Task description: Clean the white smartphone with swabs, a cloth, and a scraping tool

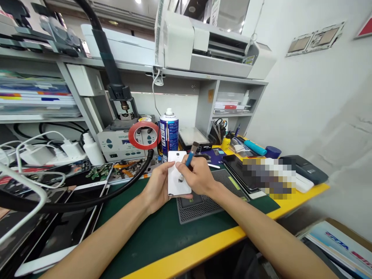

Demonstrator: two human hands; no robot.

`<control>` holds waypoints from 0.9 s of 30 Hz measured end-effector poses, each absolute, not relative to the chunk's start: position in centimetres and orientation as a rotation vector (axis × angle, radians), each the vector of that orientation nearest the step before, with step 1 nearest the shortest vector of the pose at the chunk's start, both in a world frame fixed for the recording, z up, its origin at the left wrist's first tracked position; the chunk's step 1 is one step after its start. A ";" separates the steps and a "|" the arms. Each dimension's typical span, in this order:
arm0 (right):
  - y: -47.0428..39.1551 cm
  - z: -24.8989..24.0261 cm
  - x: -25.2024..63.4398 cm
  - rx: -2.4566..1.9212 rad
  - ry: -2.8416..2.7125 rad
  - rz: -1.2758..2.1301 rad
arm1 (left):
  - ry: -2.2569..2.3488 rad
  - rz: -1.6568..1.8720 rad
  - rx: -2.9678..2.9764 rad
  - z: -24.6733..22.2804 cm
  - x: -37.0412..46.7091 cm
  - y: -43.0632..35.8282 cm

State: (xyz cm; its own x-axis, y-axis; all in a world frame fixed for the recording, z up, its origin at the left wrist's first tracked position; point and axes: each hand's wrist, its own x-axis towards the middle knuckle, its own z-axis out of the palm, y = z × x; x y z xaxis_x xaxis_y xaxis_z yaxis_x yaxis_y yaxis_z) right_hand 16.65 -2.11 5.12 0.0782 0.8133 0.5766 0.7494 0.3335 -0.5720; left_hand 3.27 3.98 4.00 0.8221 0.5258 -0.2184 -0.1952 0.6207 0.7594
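A white smartphone [176, 183] is held back side up in my left hand [157, 182], whose thumb lies along its left edge and whose fingers pass beneath it. My right hand [200, 175] is closed around a brush [189, 158] with a blue handle. One bristle end points up past my fingers, and the lower tip meets the phone's back. Beneath both hands, a grey perforated mat [188, 216] lies on the green work mat [145, 240].
Behind the phone stand a blue spray can [169, 133] and a red tape roll [134, 135] by a hot-air station [116, 149]. A black hose [128, 190] curves across the left side, near several phones. Dark tablets [236, 170] lie at right, inside the yellow table edge [186, 261].
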 end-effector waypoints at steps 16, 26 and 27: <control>-2.3 4.9 16.4 -1.364 -1.757 0.029 | 0.471 0.460 0.836 3.5 3.3 4.5; -2.0 5.1 17.1 -1.460 -1.712 0.019 | 0.460 0.471 0.812 3.7 3.2 4.1; -2.1 5.1 17.1 -1.461 -1.734 0.034 | 0.462 0.470 0.812 3.7 3.2 4.1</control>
